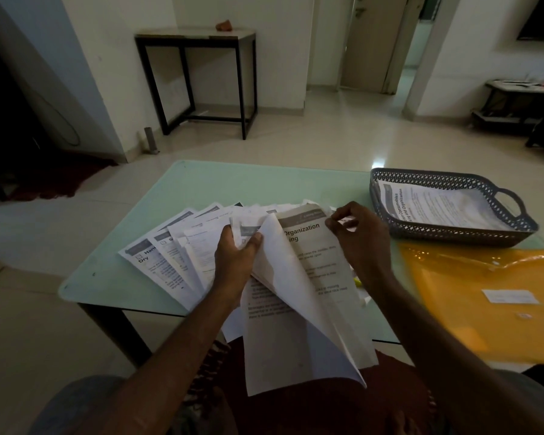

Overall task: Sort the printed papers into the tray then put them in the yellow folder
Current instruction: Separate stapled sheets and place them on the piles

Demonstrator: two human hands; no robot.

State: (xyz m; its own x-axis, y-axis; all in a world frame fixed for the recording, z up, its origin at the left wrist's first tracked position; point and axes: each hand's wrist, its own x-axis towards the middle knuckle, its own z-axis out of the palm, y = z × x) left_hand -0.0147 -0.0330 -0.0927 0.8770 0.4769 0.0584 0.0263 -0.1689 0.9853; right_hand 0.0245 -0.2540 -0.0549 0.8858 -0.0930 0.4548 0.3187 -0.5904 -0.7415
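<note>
The place was a home, most likely a living room or hall. A glossy cream tiled floor [327,133] ran back to plain white walls [277,42]. Against the far wall stood a narrow side table with a black metal frame and pale stone top [195,36]. At the far right were a beige wooden door [368,42] and a low dark shelf rack [515,102]. Nearest was a pale green glass-topped table [220,183], and a dark red rug [57,180] lay at the left.
</note>
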